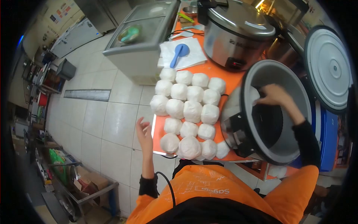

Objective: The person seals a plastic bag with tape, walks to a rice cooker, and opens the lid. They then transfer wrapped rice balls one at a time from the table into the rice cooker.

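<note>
Head view: the right hand (274,95) reaches over the rim into the tilted rice cooker (274,112), fingers curled against the white mass inside (249,98) — looks like cooked rice or dough, which one I cannot tell. Whether the grip has closed on a portion or only presses on it, I cannot tell. The left hand (143,132) hangs free off the near-left edge of the surface (220,71), fingers spread wide, holding nothing.

Judged step: scooping the next portion out of the pot. The next move would call for pulling a lump loose and lifting it clear of the rim without tipping the pot further, since it leans toward the person.

The white balls (190,112) sit in tight rows on the orange surface just left of the cooker, touching one another — rounded, soft-looking, matte, some seemingly wrapped in thin film. The cooker's inner pot is smooth grey metal, round, its lid (328,67) swung open to the right. A second, closed cooker (236,31) in brushed steel stands behind. A blue plastic scoop (179,52) lies on a white cloth beyond the balls. Tiled floor to the left.
</note>
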Motion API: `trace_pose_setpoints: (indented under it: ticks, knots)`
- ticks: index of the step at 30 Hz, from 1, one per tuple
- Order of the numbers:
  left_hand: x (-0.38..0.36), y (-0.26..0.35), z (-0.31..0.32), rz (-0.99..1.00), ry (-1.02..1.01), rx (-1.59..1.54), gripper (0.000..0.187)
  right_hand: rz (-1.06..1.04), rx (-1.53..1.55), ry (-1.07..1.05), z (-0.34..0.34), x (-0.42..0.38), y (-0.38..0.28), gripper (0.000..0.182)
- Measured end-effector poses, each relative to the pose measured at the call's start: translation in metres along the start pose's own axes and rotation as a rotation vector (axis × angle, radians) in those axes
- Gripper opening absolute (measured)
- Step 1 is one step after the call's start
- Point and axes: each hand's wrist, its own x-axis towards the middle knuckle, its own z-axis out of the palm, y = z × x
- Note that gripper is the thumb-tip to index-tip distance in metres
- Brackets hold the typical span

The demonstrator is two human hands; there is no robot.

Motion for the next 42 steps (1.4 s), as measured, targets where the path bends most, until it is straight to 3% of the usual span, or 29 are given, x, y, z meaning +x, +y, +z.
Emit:
trace_pose_setpoints:
  ticks: [1,3,5,7,9,10,12,14,17,18,22,25,28,31,33,35,37,39,41,42]
  knots:
    - [0.015,-0.015,0.001,-0.01,-0.048,0.051,0.038,0.141,-0.087,-0.017,-0.039,-0.017,-0.023,0.044]
    - [0.05,-0.053,0.005,0.023,-0.089,0.105,0.035,0.09,0.0,0.324,-0.082,-0.042,-0.053,0.027]
    - [0.089,-0.084,0.017,0.1,-0.116,0.217,0.043,-0.151,0.025,0.623,-0.097,-0.055,-0.109,0.023]
    - [0.122,-0.092,0.032,-0.022,-0.186,0.159,0.052,-0.449,0.027,0.592,-0.078,-0.032,-0.155,0.021]
    - [0.148,-0.093,0.038,-0.098,-0.335,0.288,0.059,-0.452,-0.138,0.307,-0.048,-0.004,-0.218,0.022]
    - [0.156,-0.092,0.04,-0.135,-0.408,0.349,0.063,-0.541,-0.092,0.302,-0.014,0.025,-0.239,0.021]
    - [0.164,-0.083,0.042,-0.215,-0.503,0.44,0.068,-0.489,-0.258,0.101,0.053,0.078,-0.279,0.027]
    - [0.17,-0.083,0.045,-0.265,-0.528,0.439,0.069,-0.291,-0.167,0.007,0.135,0.14,-0.297,0.039]
    - [0.161,-0.094,0.043,-0.303,-0.457,0.295,0.063,-0.101,-0.032,0.11,0.156,0.143,-0.312,0.055]
    - [0.153,-0.088,0.041,-0.312,-0.434,0.25,0.06,-0.12,0.012,0.136,0.166,0.148,-0.312,0.064]
    - [0.133,-0.104,0.04,-0.263,-0.323,0.07,0.054,-0.27,-0.096,0.312,0.172,0.131,-0.297,0.069]
    - [0.123,-0.115,0.04,-0.224,-0.287,-0.042,0.056,-0.245,-0.061,0.264,0.171,0.123,-0.295,0.075]
    - [0.114,-0.107,0.037,-0.316,-0.272,-0.245,0.061,-0.272,0.055,0.465,0.178,0.114,-0.293,0.075]
    - [0.11,-0.101,0.032,-0.469,-0.207,-0.36,0.062,-0.264,0.224,0.363,0.183,0.104,-0.294,0.078]
    - [0.109,-0.114,0.03,-0.499,-0.158,-0.564,0.055,-0.239,0.514,0.371,0.181,0.088,-0.294,0.076]
    - [0.115,-0.124,0.019,-0.443,-0.332,-0.707,0.048,-0.209,1.067,0.327,0.167,0.057,-0.295,0.079]
    - [0.123,-0.138,0.006,-0.54,-0.365,-0.769,0.051,-0.344,1.409,0.441,0.151,0.022,-0.294,0.085]
    - [0.111,-0.112,-0.002,-0.57,-0.316,-0.745,0.051,-0.445,1.675,0.267,0.097,-0.035,-0.271,0.093]
    - [0.105,-0.094,-0.01,-0.529,-0.35,-0.787,0.053,-0.39,1.711,0.216,0.036,-0.095,-0.225,0.095]
    - [0.102,-0.086,-0.013,-0.509,-0.362,-0.808,0.053,-0.365,1.617,0.353,0.018,-0.115,-0.196,0.094]
